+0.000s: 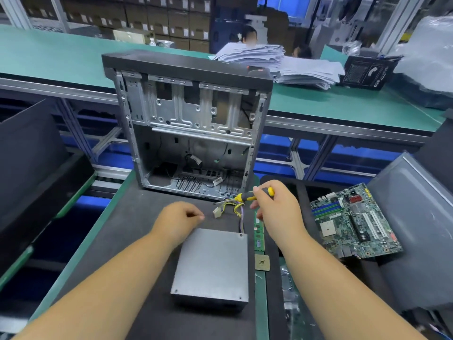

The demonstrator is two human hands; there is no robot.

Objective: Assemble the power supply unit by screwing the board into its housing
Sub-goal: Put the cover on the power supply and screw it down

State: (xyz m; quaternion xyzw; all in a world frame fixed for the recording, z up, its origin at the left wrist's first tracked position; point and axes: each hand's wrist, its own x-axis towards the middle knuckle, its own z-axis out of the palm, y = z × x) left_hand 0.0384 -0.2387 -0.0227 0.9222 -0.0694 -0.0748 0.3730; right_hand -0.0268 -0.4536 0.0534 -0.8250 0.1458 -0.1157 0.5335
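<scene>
Closed-up power supply box [212, 265] flat on the mat, cover on, so mostly done, maybe screws left. Beyond it, right hand [277, 212] curled round a yellow screwdriver [247, 196]; left hand [177, 220] loosely fisted, holding nothing visible. Further back, open computer case [191, 123], just loose wires inside.

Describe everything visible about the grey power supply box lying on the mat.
The power supply box is a closed, dull grey metal case with small screws at its top corners. It lies flat on the dark mat, in front of the open computer case. A bundle of yellow and purple wires leaves its far right corner. The left hand hovers at its far left corner; contact is unclear.
</scene>
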